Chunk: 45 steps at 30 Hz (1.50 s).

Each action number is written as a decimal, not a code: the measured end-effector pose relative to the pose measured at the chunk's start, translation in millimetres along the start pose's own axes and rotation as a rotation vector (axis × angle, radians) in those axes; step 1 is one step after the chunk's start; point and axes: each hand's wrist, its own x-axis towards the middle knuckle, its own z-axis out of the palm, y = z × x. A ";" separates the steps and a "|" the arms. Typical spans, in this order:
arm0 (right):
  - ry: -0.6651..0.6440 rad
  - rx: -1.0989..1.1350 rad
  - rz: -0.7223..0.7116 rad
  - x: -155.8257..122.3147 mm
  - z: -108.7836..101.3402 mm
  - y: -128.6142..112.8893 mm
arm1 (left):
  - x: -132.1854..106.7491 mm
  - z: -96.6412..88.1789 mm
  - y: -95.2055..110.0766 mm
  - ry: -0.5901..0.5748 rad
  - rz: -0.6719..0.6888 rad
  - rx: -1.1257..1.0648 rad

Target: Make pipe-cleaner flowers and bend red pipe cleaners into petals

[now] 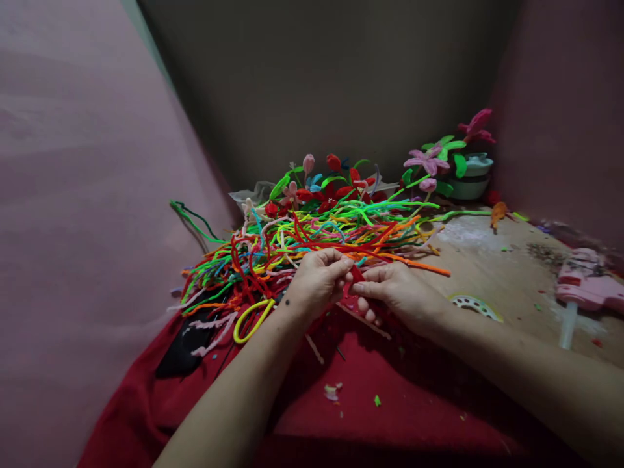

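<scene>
Both my hands meet in front of a heap of many-coloured pipe cleaners [341,227]. Between them is a red pipe cleaner piece [357,274], bent or folded, its exact shape partly covered by fingers. My left hand [319,276] is closed, thumb and forefinger pinching the red piece at its left side. From the right, my right hand [397,292] also pinches it, with the lower fingers curled under. A yellow pipe cleaner loop [253,323] lies just left of my left forearm.
Finished fuzzy flowers [336,182] stand behind the heap, others by a pale green pot [470,179]. A pink glue gun [587,283] lies at right near a round holed disc [475,307]. A black phone-like slab [180,351] rests at left on red cloth [390,403] with scraps.
</scene>
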 end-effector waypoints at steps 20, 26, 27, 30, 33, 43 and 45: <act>-0.033 -0.082 -0.112 -4.5 3.8 2.4 | 6.8 -6.7 -2.9 0.064 -0.029 -0.179; -0.081 0.099 -0.157 -1.8 -1.4 -0.6 | 3.1 -3.9 0.5 0.028 0.004 -0.079; -0.079 0.098 -0.145 -0.9 -1.6 -0.2 | 2.5 -2.5 0.2 0.022 0.026 -0.053; -0.071 0.078 -0.124 -0.1 -1.1 0.5 | 1.2 0.0 -1.0 0.026 0.134 0.072; -0.067 0.056 -0.102 -1.0 -1.2 -0.3 | 1.2 0.5 -3.0 0.042 0.203 0.173; 0.090 0.342 -0.192 11.3 -10.7 3.3 | 6.3 -1.2 -13.1 -0.189 -0.009 -0.117; 0.118 0.364 -0.206 12.2 -11.2 3.2 | 5.2 0.2 -13.1 -0.236 -0.034 -0.118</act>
